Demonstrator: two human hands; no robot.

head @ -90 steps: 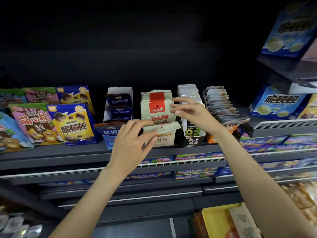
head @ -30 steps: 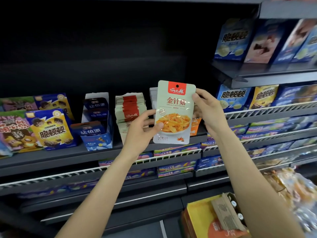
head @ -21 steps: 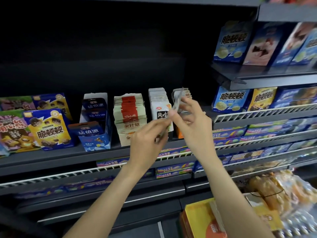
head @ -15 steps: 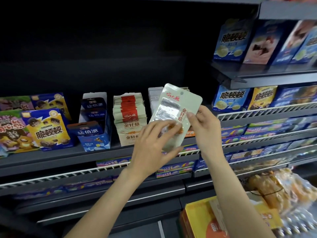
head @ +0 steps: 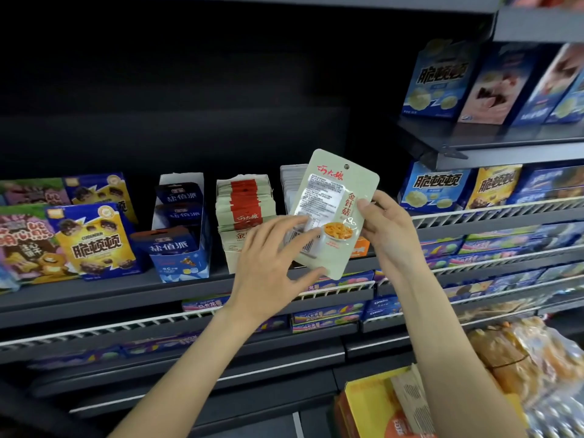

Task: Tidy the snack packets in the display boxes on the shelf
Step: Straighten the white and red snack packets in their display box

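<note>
Both hands hold one pale green packet (head: 331, 213) at frame centre, back side facing camera, tilted: left hand (head: 271, 263) pinches lower edge, right hand (head: 387, 229) grips right edge. Display box (head: 232, 251) behind, on shelf (head: 94, 295).

Dim shop; dark metal shelving (head: 94, 298) w/ black back panel (head: 189, 90).

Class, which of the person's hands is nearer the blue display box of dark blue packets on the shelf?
Left. The left hand is just right of the blue display box; the right hand is farther right, beyond the pale green packet both hold.
</note>
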